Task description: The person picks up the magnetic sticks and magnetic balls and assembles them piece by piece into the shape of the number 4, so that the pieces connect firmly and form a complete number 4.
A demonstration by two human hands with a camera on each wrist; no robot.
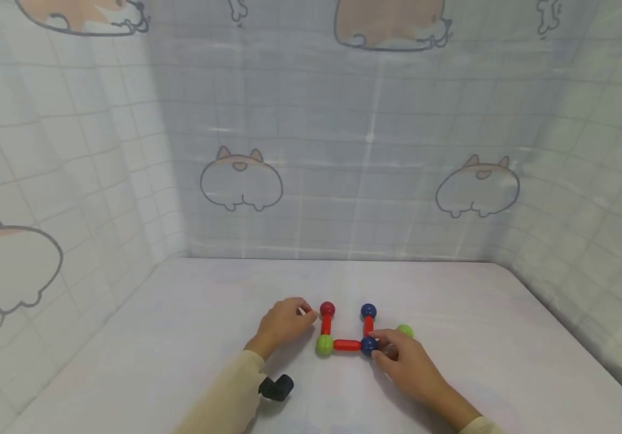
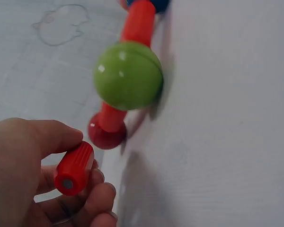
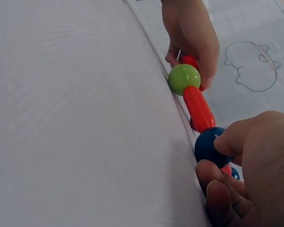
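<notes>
A magnetic building shape of balls and red rods lies on the table, forming a U that opens to the back. Its near side is a red rod [image 1: 346, 345] between a green ball [image 1: 324, 345] and a blue ball [image 1: 367, 346]. Two more rods run back, to a red ball [image 1: 327, 309] on the left and another blue ball [image 1: 368, 310] on the right. My left hand [image 1: 285, 322], left of the red ball, pinches a separate red rod [image 2: 75, 168] with a metal-tipped end. With thumb and fingers, my right hand [image 1: 411, 367] grips the near blue ball.
Another green ball [image 1: 405, 330] sits just behind my right hand, partly covered by it. A white table [image 1: 181, 337] spreads around the shape, with patterned curtains [image 1: 311, 138] at the back and both sides. A black wrist camera [image 1: 276, 387] projects from my left sleeve.
</notes>
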